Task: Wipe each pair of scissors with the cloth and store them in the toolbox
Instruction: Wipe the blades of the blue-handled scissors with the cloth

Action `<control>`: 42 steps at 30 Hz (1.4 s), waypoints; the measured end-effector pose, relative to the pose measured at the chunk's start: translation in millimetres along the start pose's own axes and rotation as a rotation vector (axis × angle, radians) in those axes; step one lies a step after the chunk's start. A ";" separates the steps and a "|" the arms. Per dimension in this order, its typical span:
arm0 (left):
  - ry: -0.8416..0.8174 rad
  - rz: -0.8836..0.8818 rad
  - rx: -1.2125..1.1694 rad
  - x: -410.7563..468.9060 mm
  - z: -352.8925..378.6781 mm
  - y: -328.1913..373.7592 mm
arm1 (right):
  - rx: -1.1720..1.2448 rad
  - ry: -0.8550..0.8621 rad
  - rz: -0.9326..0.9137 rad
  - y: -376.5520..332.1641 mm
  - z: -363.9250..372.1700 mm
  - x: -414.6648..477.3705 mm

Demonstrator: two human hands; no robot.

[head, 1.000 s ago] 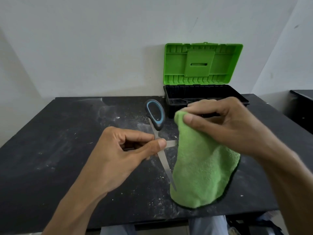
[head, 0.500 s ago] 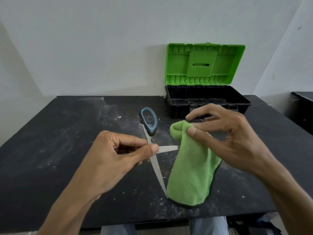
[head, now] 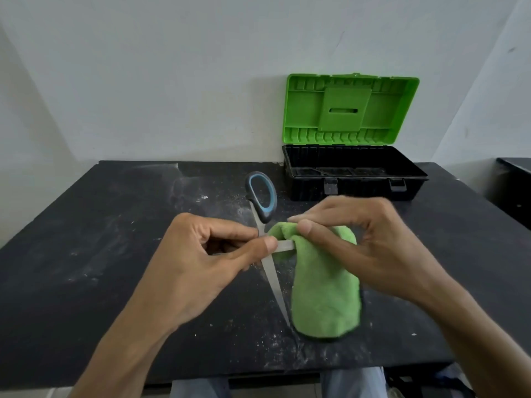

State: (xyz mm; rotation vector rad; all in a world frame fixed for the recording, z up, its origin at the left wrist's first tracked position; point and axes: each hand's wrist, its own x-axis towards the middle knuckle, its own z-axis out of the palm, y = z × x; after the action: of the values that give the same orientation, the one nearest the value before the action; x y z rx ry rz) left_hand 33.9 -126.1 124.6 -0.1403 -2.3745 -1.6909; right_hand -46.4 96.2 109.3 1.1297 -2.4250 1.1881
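Tabletop: a black work surface set against a pale wall, streaked and speckled with white dust, most thickly at the centre and along the near edge.
Toolbox: stands at the back edge, right of centre, close against the wall. Its green lid is raised upright, and its black base shows two latches on the front wall. What lies inside is too dark to make out.
Left hand: held over the middle of the tabletop. Thumb and forefinger pinch the scissors where the blades cross, with the other fingers curled under.
Right hand: just right of the left hand. Thumb and fingertips pinch the top fold of the cloth, pressing it around one blade.
Cloth: green with a dark hem, folded over the blade that points right. It hangs from the right hand toward the near edge. Whether its lower end touches the tabletop cannot be told.
Scissors: spread open in the left hand above the centre of the tabletop, well apart from the toolbox. One bare blade slants toward the near edge beside the cloth, while the other runs sideways into the cloth. A grey-and-blue handle loop points toward the back edge, and the second loop is hidden in the left hand.
Legs: blue denim shows just below the near edge.
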 end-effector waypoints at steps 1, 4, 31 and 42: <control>-0.009 -0.003 -0.018 -0.2 -1.5 -1.3 | 0.060 -0.095 0.043 2.1 -2.3 -1.7; -0.025 -0.016 -0.065 -0.9 -6.4 -5.0 | 0.294 -0.398 0.184 5.8 -16.5 -7.8; -0.120 -0.077 -0.162 -2.5 2.7 -1.3 | 0.364 -0.156 0.217 -7.5 -0.1 -12.9; -0.176 -0.115 -0.135 -2.7 -3.2 -5.9 | 0.373 -0.137 0.296 -3.6 -11.1 -16.1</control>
State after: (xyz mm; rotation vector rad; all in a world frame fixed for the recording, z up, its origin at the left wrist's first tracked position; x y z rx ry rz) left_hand 35.7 -130.9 119.5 -0.1858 -2.4324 -1.9690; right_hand -34.3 111.9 110.8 0.9897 -2.6129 1.7672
